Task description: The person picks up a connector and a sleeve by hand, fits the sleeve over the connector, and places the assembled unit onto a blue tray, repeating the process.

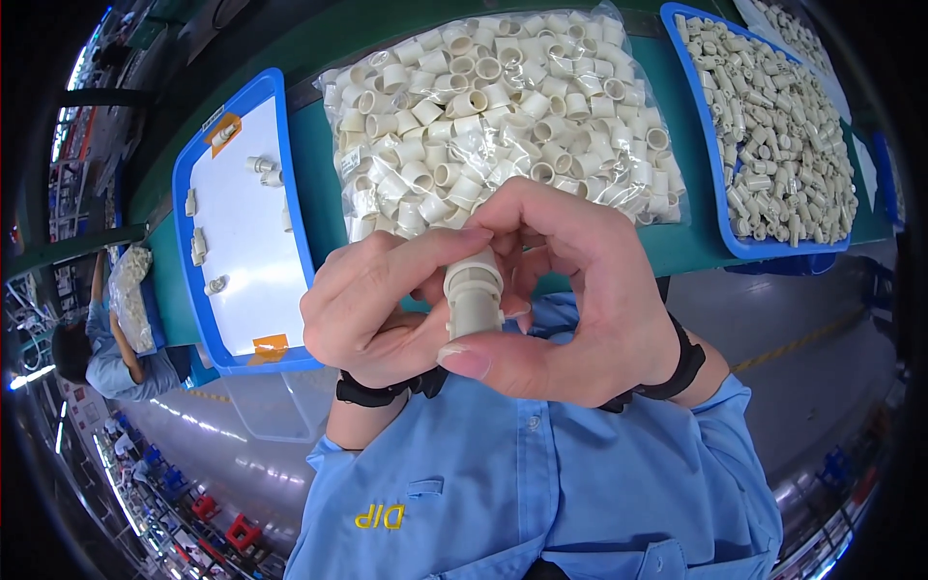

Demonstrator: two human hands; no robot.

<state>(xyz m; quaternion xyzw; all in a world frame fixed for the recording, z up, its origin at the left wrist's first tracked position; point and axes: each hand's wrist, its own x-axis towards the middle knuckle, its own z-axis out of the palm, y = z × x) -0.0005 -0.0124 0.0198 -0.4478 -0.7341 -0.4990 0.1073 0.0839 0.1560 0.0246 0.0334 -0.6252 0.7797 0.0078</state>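
Both of my hands are raised in front of my chest, closed on a cream-white plastic pipe fitting [475, 298]. The fitting is a short cylinder with a ringed collar and small side lugs. My left hand [362, 304] grips it from the left, fingers curled. My right hand [604, 290] pinches it from the other side, with the thumb at its lower end. Some fingertips are hidden behind the fitting. Just beyond my hands lies a clear plastic bag [503, 106] filled with short cream-white pipe sleeves.
To the left, a blue-rimmed tray [184, 261] with a white base holds several loose fittings and orange tape pieces. A blue tray [710, 126] heaped with small cream fittings stands at right. Another person [130, 353] in blue works at the far left beside a bag of parts.
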